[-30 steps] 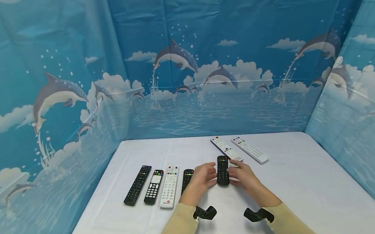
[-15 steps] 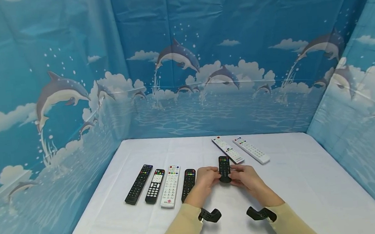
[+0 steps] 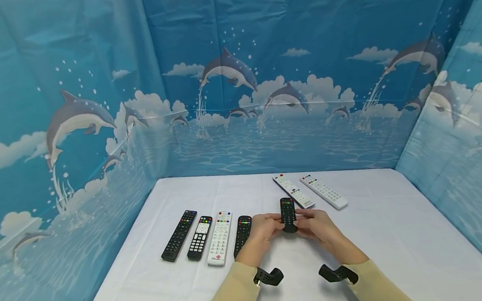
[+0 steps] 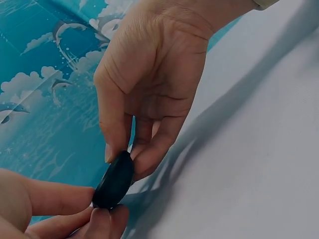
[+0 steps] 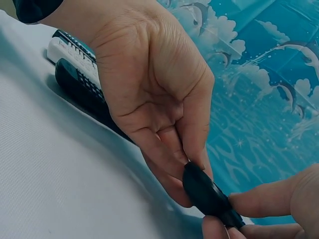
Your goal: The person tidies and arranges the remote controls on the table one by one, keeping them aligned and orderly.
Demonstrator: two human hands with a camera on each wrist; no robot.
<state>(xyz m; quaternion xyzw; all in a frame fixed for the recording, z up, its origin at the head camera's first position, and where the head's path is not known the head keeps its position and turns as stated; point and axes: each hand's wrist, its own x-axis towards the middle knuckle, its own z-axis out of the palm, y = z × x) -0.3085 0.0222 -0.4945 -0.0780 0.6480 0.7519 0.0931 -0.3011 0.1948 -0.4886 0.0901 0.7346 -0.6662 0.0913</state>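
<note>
A small black remote control (image 3: 288, 214) with coloured buttons near its top is held between both hands, its button face towards the head camera. My left hand (image 3: 266, 227) pinches its left edge between thumb and fingers. On the opposite edge, my right hand (image 3: 318, 226) grips it the same way. In the left wrist view the remote's dark rounded end (image 4: 115, 181) shows between the two sets of fingers, with a shadow on the cloth beyond. The right wrist view shows the same remote (image 5: 202, 190) edge-on; the fingers hide its sides.
Left of the hands, a row holds a long black remote (image 3: 179, 235), a black-and-white one (image 3: 199, 239), a white one (image 3: 220, 238) and another black one (image 3: 242, 230), partly behind the left forearm. Two white remotes (image 3: 294, 191) (image 3: 323, 192) lie behind the hands. A dolphin curtain (image 3: 240, 146) surrounds the white-covered table (image 3: 400, 232).
The left hand has moved right, its fingers closing on the remote's edge, and the right fingers have closed in too. The remote's near end has shifted away and looks more tilted.
</note>
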